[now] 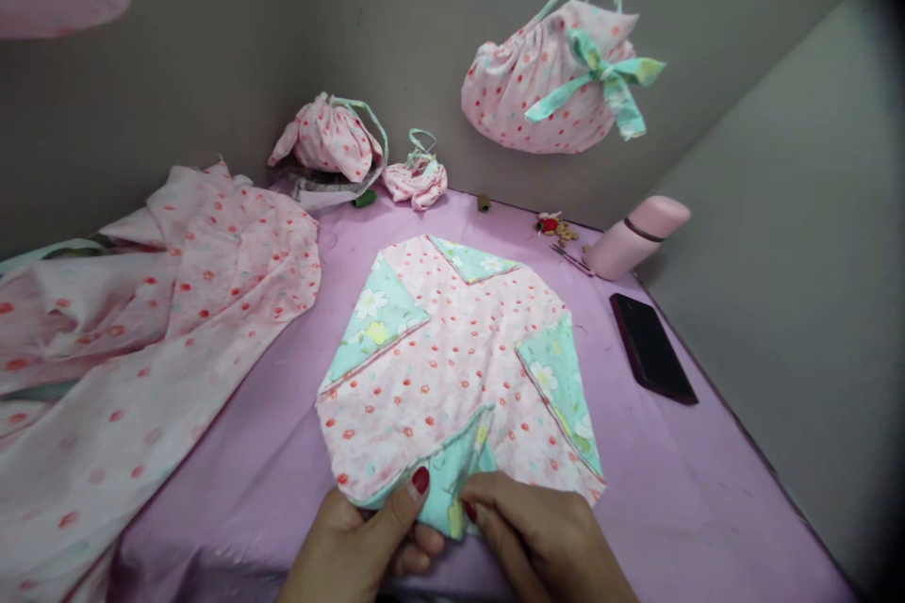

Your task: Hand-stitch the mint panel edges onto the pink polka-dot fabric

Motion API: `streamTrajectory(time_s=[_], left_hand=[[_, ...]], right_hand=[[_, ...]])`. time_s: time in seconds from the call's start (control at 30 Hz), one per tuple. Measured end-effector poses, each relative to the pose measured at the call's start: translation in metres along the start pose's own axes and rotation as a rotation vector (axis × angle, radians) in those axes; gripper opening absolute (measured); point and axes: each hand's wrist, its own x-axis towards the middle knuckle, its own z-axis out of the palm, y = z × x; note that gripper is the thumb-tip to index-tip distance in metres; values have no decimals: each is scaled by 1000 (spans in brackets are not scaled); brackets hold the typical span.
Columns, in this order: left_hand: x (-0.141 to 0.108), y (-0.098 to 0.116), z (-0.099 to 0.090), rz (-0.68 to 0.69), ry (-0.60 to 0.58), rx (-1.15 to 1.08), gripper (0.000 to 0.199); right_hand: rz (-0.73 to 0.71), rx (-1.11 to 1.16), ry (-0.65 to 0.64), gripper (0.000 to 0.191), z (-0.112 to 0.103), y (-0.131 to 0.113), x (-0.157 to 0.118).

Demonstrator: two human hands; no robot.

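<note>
A pink floral fabric piece lies flat before me, with mint flower-print triangles at its edges. At its near edge, a mint flap is folded up between my hands. My left hand grips this edge, its thumb on top and its fingers underneath. My right hand is closed in a pinch at the flap's right side. Anything thin between those fingertips is too small to make out. Mint triangles also sit on the left and right sides of the piece.
More pink floral cloth is heaped on the left of the purple-covered table. A pink bottle, a phone, small scissors and thread spools lie around. A drawstring bag hangs on the wall.
</note>
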Motion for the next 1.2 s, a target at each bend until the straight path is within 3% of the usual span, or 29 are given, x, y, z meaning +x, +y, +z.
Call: streamTrajectory(time_s=[0.13, 0.43, 0.67, 0.9, 1.2], left_hand=[[-2, 3, 1, -16, -5, -25, 29], [1, -2, -1, -2, 2, 13, 30], [4, -4, -3, 8, -39, 60, 29], [6, -5, -5, 17, -48, 113, 32], [3, -4, -1, 30, 0, 52, 32]], right_hand=[[18, -4, -73, 25, -4, -2, 0], [-4, -45, -75, 28, -6, -5, 3], [62, -57, -141, 26, -6, -9, 6], [62, -47, -63, 28, 2, -10, 9], [145, 173, -99, 21, -7, -11, 11]])
